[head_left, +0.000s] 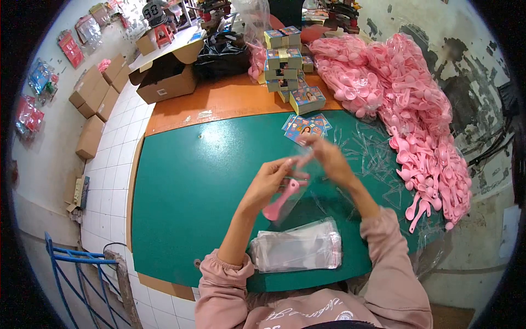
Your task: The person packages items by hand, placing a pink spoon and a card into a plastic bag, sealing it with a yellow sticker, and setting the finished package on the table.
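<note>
Left hand raised over the middle of the green table, fingers pinched on a clear bag with a pink spoon hanging inside it, bowl end down. Right hand just beside, fingers closed on the top edge of the same bag (grip partly blurred). Near the front edge, between the forearms, a flat stack of clear bags. Behind the hands, toward the far edge, loose printed cards, then stacked boxes on the orange strip. Along the right edge, a big heap of pink spoons, with scattered clear wrappers between heap and hands. At the far left corner, an open cardboard box.
</note>
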Demonstrator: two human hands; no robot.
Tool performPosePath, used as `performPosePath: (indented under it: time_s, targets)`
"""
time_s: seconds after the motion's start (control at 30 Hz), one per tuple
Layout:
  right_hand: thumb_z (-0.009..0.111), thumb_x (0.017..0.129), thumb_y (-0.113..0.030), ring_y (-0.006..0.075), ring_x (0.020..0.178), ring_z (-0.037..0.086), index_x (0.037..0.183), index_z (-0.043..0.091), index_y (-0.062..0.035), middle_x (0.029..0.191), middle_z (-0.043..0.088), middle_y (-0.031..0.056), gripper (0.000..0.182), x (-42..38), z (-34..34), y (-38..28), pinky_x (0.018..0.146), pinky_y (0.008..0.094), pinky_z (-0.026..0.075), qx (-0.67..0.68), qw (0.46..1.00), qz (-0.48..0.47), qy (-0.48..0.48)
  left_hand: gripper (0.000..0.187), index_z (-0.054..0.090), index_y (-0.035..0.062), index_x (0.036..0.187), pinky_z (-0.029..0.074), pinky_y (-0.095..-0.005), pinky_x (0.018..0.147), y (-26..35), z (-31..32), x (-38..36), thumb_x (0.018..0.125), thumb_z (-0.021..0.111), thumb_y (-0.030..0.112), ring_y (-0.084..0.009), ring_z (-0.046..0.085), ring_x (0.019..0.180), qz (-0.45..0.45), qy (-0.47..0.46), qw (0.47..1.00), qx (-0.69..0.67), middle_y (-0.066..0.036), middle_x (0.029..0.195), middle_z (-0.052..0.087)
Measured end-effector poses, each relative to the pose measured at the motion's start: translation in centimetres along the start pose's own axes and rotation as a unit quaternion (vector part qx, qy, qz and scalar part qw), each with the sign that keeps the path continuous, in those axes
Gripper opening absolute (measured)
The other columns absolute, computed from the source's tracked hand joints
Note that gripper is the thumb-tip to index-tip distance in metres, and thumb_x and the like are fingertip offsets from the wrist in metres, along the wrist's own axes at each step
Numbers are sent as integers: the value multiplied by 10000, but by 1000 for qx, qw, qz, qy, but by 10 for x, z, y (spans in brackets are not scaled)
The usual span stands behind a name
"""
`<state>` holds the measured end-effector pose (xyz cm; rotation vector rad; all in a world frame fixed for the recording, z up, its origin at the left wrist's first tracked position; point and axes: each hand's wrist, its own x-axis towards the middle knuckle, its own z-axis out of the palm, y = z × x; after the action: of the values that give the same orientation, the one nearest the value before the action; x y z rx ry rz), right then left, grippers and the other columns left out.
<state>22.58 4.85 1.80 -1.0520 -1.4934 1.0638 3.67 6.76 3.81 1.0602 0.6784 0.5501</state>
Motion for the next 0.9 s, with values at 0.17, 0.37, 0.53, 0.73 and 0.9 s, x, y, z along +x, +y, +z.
performPosePath:
  time_s: [0.17, 0.37, 0.53, 0.73, 0.9]
  targets:
    - [647, 716, -226, 309, 858, 554, 945, 598, -12, 949, 568, 161, 318, 55, -34, 54, 767, 377, 431, -474, 860, -48, 181, 440, 447, 22, 1217, 482, -295, 715, 4, -8, 0, 941, 349, 351, -165, 602, 855, -9, -5, 997, 72, -125, 939, 629]
    - [590, 726, -104, 332, 786, 565, 913, 586, -8, 829, 593, 177, 210, 48, -55, 49, 717, 388, 442, -443, 877, 11, 187, 387, 511, 5, 1124, 485, -296, 726, -12, -12, 9, 940, 371, 316, -159, 592, 882, -23, -8, 999, 43, -122, 968, 624]
    - [529, 772, -66, 303, 763, 580, 899, 569, -7, 826, 593, 169, 146, 21, -52, -11, 664, 359, 450, -375, 906, -19, 193, 304, 575, -7, 1026, 497, -268, 699, -10, -11, 9, 923, 435, 243, -151, 612, 838, 5, -19, 997, 76, -104, 949, 635]
    - [539, 785, -68, 270, 686, 559, 960, 611, -56, 767, 558, 125, 190, -13, -39, -74, 623, 313, 436, -300, 951, -50, 56, 278, 603, -17, 983, 475, -236, 605, -8, -7, 7, 915, 448, 202, -94, 579, 723, 31, -25, 994, 102, -71, 870, 649]
    - [554, 771, -57, 261, 683, 562, 959, 627, -69, 778, 556, 120, 202, -22, -31, -93, 615, 310, 438, -365, 930, -34, 3, 263, 638, -4, 928, 415, -218, 523, -15, -9, 9, 892, 486, 208, -59, 494, 601, 55, -14, 977, 205, -52, 815, 653]
